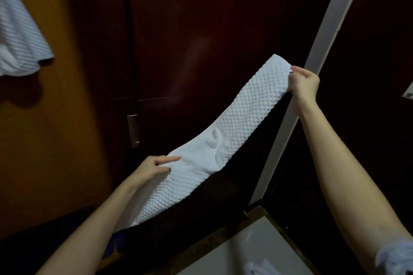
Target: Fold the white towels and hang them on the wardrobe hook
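Now: white towel (237, 123) stretched as a folded band before the dark wardrobe door (190, 29). The right hand (305, 83) grips its upper end, fingers curled; the left hand (152, 166) pinches the lower end, forefinger straight. A second towel (17, 35) hangs left of the door.

Dim room, soft focus — edges warped

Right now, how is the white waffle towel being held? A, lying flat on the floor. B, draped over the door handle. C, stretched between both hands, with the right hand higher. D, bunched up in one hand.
C: the right hand grips the upper end of the waffle towel and the left hand pinches it lower down, so it spans the gap between them.
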The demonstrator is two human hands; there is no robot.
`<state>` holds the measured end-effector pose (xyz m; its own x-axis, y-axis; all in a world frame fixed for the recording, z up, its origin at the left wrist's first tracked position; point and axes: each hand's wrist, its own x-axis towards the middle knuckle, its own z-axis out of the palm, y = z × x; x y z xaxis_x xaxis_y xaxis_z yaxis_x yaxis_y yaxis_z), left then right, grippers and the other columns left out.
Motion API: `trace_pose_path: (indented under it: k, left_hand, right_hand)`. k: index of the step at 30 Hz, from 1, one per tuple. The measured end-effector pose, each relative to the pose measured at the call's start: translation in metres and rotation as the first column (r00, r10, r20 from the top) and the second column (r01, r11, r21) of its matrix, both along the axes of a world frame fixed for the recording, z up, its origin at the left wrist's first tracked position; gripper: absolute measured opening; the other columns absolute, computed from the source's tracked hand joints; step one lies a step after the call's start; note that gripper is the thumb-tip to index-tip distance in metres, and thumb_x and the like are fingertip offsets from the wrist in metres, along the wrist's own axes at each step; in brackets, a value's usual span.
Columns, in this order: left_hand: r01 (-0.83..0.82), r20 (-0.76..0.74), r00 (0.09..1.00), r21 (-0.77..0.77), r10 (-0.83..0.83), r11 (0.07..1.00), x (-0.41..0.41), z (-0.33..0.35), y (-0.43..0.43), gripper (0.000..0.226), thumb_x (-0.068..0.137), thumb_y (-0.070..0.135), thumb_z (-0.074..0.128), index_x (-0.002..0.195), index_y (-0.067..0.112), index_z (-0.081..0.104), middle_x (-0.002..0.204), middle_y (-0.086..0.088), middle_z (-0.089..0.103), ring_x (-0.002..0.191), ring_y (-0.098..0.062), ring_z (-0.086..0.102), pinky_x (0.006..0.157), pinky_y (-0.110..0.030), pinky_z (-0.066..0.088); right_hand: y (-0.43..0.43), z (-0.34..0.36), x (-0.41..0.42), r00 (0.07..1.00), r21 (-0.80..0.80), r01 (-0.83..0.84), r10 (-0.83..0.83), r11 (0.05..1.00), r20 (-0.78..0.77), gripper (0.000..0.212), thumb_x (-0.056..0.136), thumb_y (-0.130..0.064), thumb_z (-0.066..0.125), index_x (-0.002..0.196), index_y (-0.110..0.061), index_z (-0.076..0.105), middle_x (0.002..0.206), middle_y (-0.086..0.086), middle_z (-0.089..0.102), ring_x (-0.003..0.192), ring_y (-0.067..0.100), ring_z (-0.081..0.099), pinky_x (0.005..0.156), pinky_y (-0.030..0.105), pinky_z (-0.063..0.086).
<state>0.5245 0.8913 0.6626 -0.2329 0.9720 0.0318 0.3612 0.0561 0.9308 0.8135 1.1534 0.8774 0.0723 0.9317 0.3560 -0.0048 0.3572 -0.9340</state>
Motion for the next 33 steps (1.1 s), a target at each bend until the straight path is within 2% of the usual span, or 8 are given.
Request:
trace_pose_path:
  k: [5,9,13,15,19,23,28,33]
  left_hand:
    - [-0.15,0.168,0.978,0.136,0.127,0.979,-0.019,0.072,-0.03,0.047,0.086,-0.005,0.057,0.098,0.038,0.073,0.111,0.012,0.065,0.089,0.013,0.062,0.069,-0.004,0.046]
    - [-0.11,0.147,0.986,0.217,0.079,0.97,-0.03,0.136,-0.051,0.045,0.084,-0.003,0.056,0.101,0.035,0.075,0.107,0.023,0.067,0.098,0.015,0.059,0.071,-0.005,0.047]
    - [-0.093,0.182,0.982,0.235,0.051,0.968,-0.047,0.182,-0.078,0.048,0.074,0.01,0.053,0.111,0.036,0.071,0.093,-0.005,0.068,0.076,-0.022,0.06,0.064,-0.02,0.044]
    - [-0.083,0.196,0.98,0.24,0.036,0.967,-0.057,0.195,-0.087,0.049,0.077,0.012,0.053,0.115,0.038,0.068,0.101,-0.011,0.056,0.085,-0.022,0.049,0.066,-0.023,0.042]
    - [-0.046,0.327,0.944,0.258,-0.042,0.965,-0.07,0.209,-0.111,0.047,0.081,0.011,0.051,0.119,0.032,0.067,0.114,-0.019,0.061,0.098,-0.032,0.051,0.073,-0.034,0.043]
    - [-0.088,0.427,0.902,0.318,-0.06,0.944,-0.094,0.216,-0.151,0.045,0.086,0.009,0.048,0.119,0.033,0.065,0.116,-0.009,0.068,0.104,-0.028,0.062,0.077,-0.032,0.054]
    - [-0.118,0.507,0.857,0.371,-0.094,0.921,-0.132,0.221,-0.214,0.044,0.086,0.011,0.047,0.124,0.03,0.061,0.105,-0.008,0.067,0.09,-0.021,0.061,0.074,-0.031,0.052]
    - [-0.211,0.548,0.836,0.369,-0.028,0.905,-0.174,0.224,-0.287,0.046,0.088,0.007,0.041,0.121,0.027,0.066,0.113,-0.01,0.067,0.096,-0.023,0.065,0.076,-0.032,0.057]
  right_hand:
    - [-0.023,-0.04,-0.031,0.989,0.002,-0.025,0.024,1.0,0.143,0.043,0.083,-0.002,0.049,0.124,-0.012,0.056,0.114,-0.001,0.056,0.108,0.023,0.06,0.089,0.039,0.055]
    - [-0.053,-0.07,-0.067,0.972,-0.106,-0.148,0.164,0.983,0.169,0.038,0.091,-0.002,0.046,0.124,-0.012,0.06,0.123,0.01,0.062,0.11,0.026,0.06,0.087,0.034,0.052]
    - [-0.125,-0.073,-0.109,0.853,0.071,-0.404,0.348,0.912,0.388,0.041,0.091,0.004,0.052,0.129,-0.009,0.058,0.13,0.015,0.058,0.121,0.027,0.055,0.102,0.033,0.043]
    - [-0.185,-0.07,-0.131,0.818,0.242,-0.557,0.475,0.794,0.325,0.037,0.095,-0.002,0.052,0.125,-0.022,0.06,0.129,0.002,0.061,0.121,0.025,0.057,0.106,0.037,0.043]
    - [-0.276,-0.076,-0.16,0.75,0.462,-0.659,0.564,0.594,0.345,0.038,0.093,-0.016,0.06,0.129,-0.03,0.056,0.13,-0.012,0.061,0.121,0.011,0.058,0.103,0.032,0.047]
    - [-0.316,-0.081,-0.191,0.736,0.34,-0.677,0.61,0.653,0.293,0.062,0.088,-0.014,0.07,0.141,-0.026,0.039,0.133,-0.001,0.057,0.12,0.003,0.056,0.099,0.024,0.048]
    - [-0.374,-0.081,-0.247,0.625,0.216,-0.777,0.684,0.591,0.377,0.068,0.083,-0.029,0.072,0.143,-0.03,0.038,0.124,-0.016,0.062,0.11,0.0,0.061,0.09,0.029,0.055]
    - [-0.411,-0.082,-0.289,0.786,0.403,-0.618,0.514,0.675,0.344,0.039,0.085,-0.006,0.059,0.123,-0.016,0.056,0.095,0.001,0.071,0.081,0.008,0.065,0.074,0.039,0.053]
